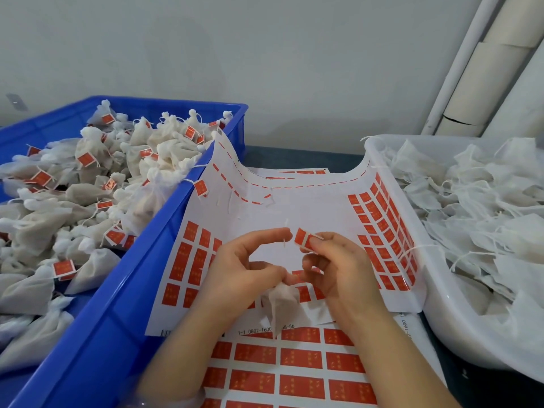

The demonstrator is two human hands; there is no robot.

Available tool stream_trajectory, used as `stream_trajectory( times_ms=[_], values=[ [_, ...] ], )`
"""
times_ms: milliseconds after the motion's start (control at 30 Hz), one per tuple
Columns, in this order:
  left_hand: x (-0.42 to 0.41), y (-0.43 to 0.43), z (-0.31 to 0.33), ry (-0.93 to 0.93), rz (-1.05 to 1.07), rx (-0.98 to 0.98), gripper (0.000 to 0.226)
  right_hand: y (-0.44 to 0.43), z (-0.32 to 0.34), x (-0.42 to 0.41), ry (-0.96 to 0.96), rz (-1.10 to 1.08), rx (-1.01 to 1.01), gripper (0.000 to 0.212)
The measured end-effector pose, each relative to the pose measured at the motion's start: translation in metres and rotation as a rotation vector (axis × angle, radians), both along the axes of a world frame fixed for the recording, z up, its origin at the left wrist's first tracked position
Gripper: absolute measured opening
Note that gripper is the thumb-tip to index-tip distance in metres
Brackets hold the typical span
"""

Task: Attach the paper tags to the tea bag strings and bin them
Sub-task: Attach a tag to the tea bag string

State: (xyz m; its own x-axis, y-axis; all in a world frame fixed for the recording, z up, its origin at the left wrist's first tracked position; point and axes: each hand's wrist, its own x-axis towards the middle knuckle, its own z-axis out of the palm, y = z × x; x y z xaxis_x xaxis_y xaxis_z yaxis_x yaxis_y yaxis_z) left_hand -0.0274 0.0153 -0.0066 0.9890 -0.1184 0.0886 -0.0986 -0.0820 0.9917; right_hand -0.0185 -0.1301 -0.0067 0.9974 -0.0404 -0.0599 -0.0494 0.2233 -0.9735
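My right hand pinches a red paper tag between thumb and forefinger, above the curled sticker sheet. My left hand holds a white tea bag with its lower fingers; the bag hangs below the palm. The left forefinger is stretched toward the tag, with the thin white string at its tip. A second sheet of red tags lies flat under my wrists.
A blue bin on the left is piled with tagged tea bags. A white tub on the right holds untagged bags with loose strings. White tubes lean on the wall at back right.
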Motion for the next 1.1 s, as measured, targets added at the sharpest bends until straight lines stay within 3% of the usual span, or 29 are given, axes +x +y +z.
stream_trajectory(
  times_ms=[200, 1100],
  values=[
    [-0.0001, 0.0, -0.0027, -0.009, -0.037, 0.005, 0.056, 0.0034, -0.003, -0.0022, 0.008, 0.044, -0.127, 0.01],
    [-0.001, 0.0008, -0.0053, -0.027, -0.147, 0.04, 0.057, -0.0002, -0.0052, -0.0001, 0.047, 0.064, -0.182, 0.006]
  ],
)
